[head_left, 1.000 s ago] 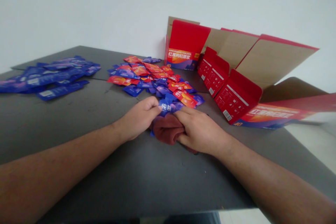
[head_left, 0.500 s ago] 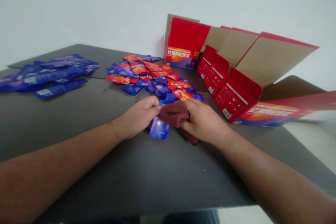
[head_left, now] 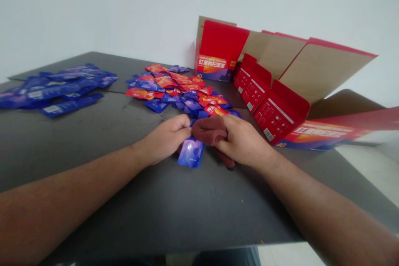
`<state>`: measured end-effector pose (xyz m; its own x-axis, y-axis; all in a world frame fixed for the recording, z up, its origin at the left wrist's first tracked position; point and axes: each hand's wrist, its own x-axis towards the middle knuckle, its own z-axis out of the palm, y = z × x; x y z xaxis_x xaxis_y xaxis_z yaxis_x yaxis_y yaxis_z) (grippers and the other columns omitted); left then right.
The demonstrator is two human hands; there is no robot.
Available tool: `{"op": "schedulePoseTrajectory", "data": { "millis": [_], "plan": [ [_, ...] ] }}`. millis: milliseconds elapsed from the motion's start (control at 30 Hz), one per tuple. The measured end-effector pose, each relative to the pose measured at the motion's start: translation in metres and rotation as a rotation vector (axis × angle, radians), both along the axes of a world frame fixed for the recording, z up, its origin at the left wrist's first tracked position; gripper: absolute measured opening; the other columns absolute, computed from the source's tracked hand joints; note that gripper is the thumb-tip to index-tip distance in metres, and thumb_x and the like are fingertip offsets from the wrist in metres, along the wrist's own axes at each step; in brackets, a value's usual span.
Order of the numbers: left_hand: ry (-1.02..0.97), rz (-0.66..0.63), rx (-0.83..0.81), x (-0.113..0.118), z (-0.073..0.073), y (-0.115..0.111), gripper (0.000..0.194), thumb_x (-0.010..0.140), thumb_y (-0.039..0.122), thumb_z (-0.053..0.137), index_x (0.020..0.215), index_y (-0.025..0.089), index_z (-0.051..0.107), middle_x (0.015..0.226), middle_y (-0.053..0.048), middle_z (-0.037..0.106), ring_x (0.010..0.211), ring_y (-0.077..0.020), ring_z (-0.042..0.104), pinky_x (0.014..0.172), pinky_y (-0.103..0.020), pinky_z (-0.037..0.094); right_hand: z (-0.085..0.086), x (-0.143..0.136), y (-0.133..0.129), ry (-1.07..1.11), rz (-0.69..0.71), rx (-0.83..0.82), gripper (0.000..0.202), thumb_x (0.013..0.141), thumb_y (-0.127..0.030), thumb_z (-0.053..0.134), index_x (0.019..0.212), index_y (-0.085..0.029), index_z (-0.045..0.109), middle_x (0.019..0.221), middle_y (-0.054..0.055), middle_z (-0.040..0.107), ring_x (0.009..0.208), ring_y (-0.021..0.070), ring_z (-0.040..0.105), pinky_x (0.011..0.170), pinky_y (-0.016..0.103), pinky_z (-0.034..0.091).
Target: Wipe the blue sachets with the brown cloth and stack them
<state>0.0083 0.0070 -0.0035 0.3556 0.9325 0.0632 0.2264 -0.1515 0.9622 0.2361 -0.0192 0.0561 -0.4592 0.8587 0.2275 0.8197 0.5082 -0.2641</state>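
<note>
My left hand (head_left: 168, 139) is closed, thumb against curled fingers, at the edge of a blue-purple sachet (head_left: 191, 153) whose lower part hangs below the hands. A reddish-brown cloth (head_left: 209, 131) is bunched in my right hand (head_left: 245, 141), which is closed around it. The cloth lies across the sachet and hides its middle, and it touches my left fingertips. A fold of the cloth hangs under my right hand and ends in a dark tip. Just beyond both hands spreads a heap of red and blue sachets (head_left: 179, 87).
More blue-purple sachets (head_left: 65, 85) are piled on the left of the dark grey table (head_left: 174, 212). On the right stand red cartons with raised flaps: one at the back (head_left: 215, 56), others (head_left: 277, 110) nearer. A white wall (head_left: 124, 8) rises behind the table.
The cloth and the sachet have shifted slightly right, and the cloth's bunched folds have changed shape. Both hands keep their hold; the heaps and cartons stay put.
</note>
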Motion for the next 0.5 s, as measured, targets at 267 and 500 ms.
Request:
{"op": "schedulePoseTrajectory", "data": {
  "millis": [267, 500],
  "plan": [
    [-0.027, 0.021, -0.020, -0.001, -0.001, 0.001, 0.019, 0.090, 0.035, 0.058, 0.080, 0.020, 0.050, 0.068, 0.004, 0.049, 0.059, -0.0104, 0.043, 0.053, -0.022, 0.034, -0.003, 0.000, 0.001, 0.052, -0.039, -0.011, 0.027, 0.082, -0.023, 0.062, 0.107, -0.019, 0.068, 0.101, 0.008, 0.072, 0.092, 0.0219, 0.064, 0.079, 0.033, 0.047],
    [-0.382, 0.012, -0.287, 0.009, 0.012, -0.005, 0.016, 0.089, 0.031, 0.060, 0.086, 0.021, 0.048, 0.073, 0.003, 0.055, 0.057, -0.0105, 0.052, 0.056, -0.024, 0.047, -0.011, 0.014, 0.023, 0.643, -0.141, -0.138, 0.037, 0.087, -0.040, 0.067, 0.117, -0.018, 0.067, 0.107, 0.007, 0.075, 0.095, 0.0236, 0.070, 0.083, 0.037, 0.054]
  ]
}}
